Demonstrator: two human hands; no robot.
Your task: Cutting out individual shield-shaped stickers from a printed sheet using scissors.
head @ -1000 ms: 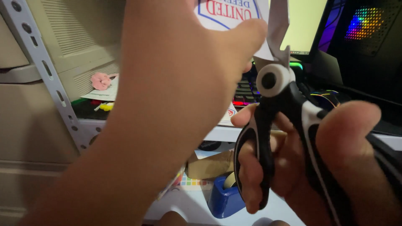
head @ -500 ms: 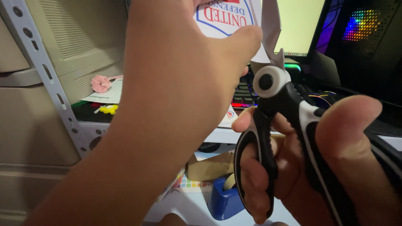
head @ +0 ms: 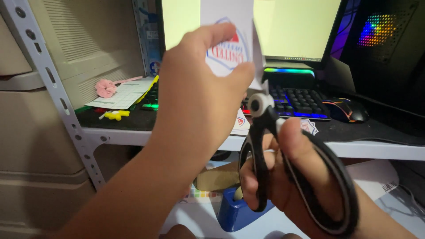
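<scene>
The left hand (head: 199,93) pinches a white paper sheet (head: 230,26) printed with a round red-and-blue emblem, thumb and fingers closed tight on its lower part and holding it up in front of the lit monitor (head: 292,26). Just below that grip, the right hand (head: 292,177) is closed through the black loops of a pair of scissors (head: 265,146), thumb in one loop and fingers in the other; the handles stand fairly close together, and the blades meet the sheet's lower edge right beside the left fingertips, though how far they are parted I cannot tell. The paper looks thin, light and floppy, likely to bend or tear unless held taut close to the cut line, so a hold near the emblem's edge suits it. The scissors look rigid, best taken by the loops. Beyond the grip, on the dark worktop (head: 380,128), lie a backlit keyboard (head: 301,102) and a mouse (head: 345,110) to its right; to the left sit a pink scrunchie (head: 105,87) and a yellow flower-shaped piece (head: 116,115). Below the hands stands a blue container (head: 234,212).
</scene>
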